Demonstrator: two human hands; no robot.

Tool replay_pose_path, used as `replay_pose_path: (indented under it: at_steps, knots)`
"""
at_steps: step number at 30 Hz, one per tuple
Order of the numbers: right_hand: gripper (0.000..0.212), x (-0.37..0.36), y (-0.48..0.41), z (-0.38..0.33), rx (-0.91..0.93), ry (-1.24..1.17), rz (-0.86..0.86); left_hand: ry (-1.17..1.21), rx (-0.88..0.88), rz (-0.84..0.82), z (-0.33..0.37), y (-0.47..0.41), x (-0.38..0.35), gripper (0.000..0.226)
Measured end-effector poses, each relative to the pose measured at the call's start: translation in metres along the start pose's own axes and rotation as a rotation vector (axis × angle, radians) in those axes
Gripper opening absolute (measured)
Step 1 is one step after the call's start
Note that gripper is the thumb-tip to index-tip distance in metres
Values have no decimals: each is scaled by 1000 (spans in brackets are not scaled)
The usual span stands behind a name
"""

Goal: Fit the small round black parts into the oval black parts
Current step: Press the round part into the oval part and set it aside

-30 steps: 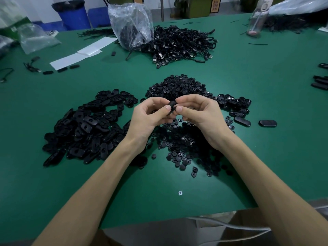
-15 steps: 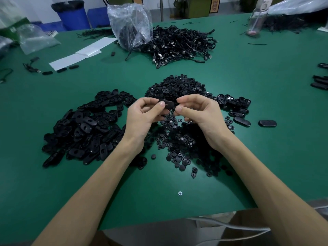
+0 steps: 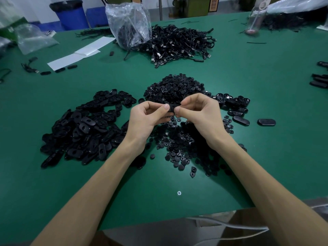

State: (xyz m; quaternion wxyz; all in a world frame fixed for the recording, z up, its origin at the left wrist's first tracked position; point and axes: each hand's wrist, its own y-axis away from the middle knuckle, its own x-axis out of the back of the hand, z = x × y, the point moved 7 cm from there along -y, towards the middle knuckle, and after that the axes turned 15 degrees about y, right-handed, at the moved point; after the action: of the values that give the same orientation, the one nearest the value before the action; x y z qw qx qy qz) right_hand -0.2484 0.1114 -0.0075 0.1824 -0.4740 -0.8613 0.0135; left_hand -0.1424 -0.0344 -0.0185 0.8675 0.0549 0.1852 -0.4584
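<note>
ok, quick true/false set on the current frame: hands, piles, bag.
1. Both hands pinch one black part between them. True: the left hand and the right hand hold the black part over the round parts.
2. The big pile of oval parts lies on the person's right. False: the oval pile is on the left.
3. A cable pile lies beyond the round parts. True: the cable pile is farther back.
4. The plastic bag lies at the near edge. False: the plastic bag stands at the far side of the table, against the cable pile.
</note>
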Motion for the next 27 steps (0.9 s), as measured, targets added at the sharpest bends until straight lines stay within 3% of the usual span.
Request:
replay_pose_path:
  at_steps: [12,20,27]
  knots:
    - [19,5,4,-8,54,154,77,-102,-50,-32,1,3,-3,16]
    - [15,-5,17,-28,342,485,202,-80,-57,12,0,4,-3,18]
    - [9,-19,24,-35,460,622,149,-41,-53,34,0,3,1,19]
